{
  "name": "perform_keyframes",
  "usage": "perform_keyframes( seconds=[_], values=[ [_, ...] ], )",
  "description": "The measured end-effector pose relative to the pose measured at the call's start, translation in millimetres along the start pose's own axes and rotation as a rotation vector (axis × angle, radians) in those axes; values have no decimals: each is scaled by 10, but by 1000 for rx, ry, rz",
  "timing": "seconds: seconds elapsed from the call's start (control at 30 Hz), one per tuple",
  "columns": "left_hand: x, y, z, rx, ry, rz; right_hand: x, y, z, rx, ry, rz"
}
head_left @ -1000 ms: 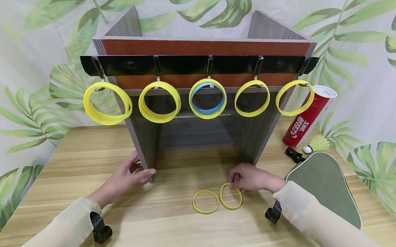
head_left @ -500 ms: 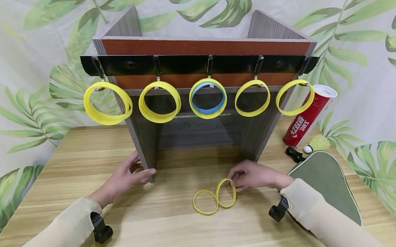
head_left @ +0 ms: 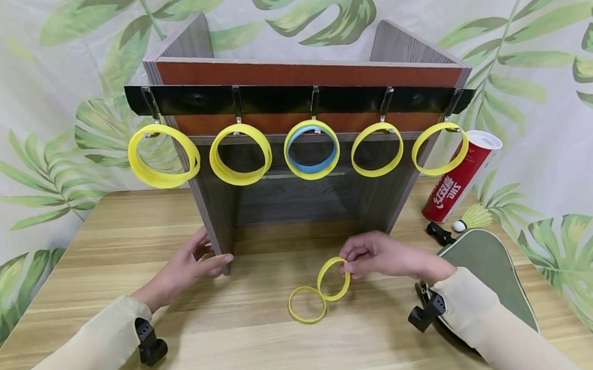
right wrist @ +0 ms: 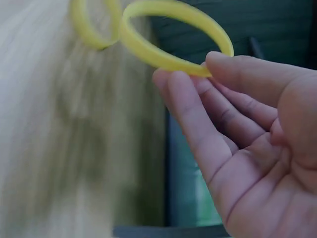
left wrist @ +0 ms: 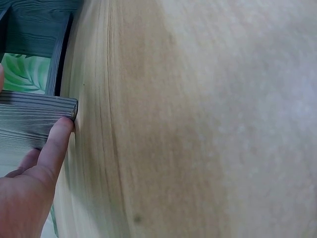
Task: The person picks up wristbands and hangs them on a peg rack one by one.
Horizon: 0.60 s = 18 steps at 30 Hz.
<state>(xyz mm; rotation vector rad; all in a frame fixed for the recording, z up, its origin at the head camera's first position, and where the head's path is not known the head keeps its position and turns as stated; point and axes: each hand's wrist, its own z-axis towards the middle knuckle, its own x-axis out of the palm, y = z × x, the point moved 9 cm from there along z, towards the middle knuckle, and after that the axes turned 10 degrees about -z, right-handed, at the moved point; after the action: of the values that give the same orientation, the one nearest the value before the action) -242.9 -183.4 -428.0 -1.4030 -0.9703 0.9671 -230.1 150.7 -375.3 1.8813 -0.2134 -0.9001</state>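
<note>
My right hand [head_left: 378,253] pinches a yellow ring [head_left: 322,276] between thumb and fingers, tilted up from the table. In the right wrist view the thumb and fingertips hold its rim [right wrist: 181,64]. A second yellow ring [head_left: 290,308] lies flat on the table, beside or touching the held one. At the left, my left hand [head_left: 182,268] grips the lower front edge of the side panel [head_left: 217,234] of a grey wooden stand. In the left wrist view its straight thumb [left wrist: 55,144] touches the panel's end; the other fingers are partly hidden.
Several yellow rings hang from hooks on the stand's black bar [head_left: 272,99]; the middle hook also bears a blue ring [head_left: 300,165]. At the right are a red tube [head_left: 454,182], a shuttlecock [head_left: 474,218], a black clip-like piece [head_left: 439,233] and a green case [head_left: 498,280].
My right hand has lifted the yellow ring, tilting it up and moving it slightly left and away from me. The left hand stays on the panel.
</note>
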Motion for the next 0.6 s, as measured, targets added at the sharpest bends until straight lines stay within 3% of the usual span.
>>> perform_keyframes(
  seconds=[0.27, 0.43, 0.6],
  values=[
    [-12, 10, 18, 6, -3, -4, -93, 650, -153, -184, -73, -115],
    [-14, 14, 14, -2, -6, 4, -179, 956, -297, -259, -147, -80],
    [-20, 31, 12, -16, -12, 24, -346, 1157, -468, -314, -286, -29]
  ],
)
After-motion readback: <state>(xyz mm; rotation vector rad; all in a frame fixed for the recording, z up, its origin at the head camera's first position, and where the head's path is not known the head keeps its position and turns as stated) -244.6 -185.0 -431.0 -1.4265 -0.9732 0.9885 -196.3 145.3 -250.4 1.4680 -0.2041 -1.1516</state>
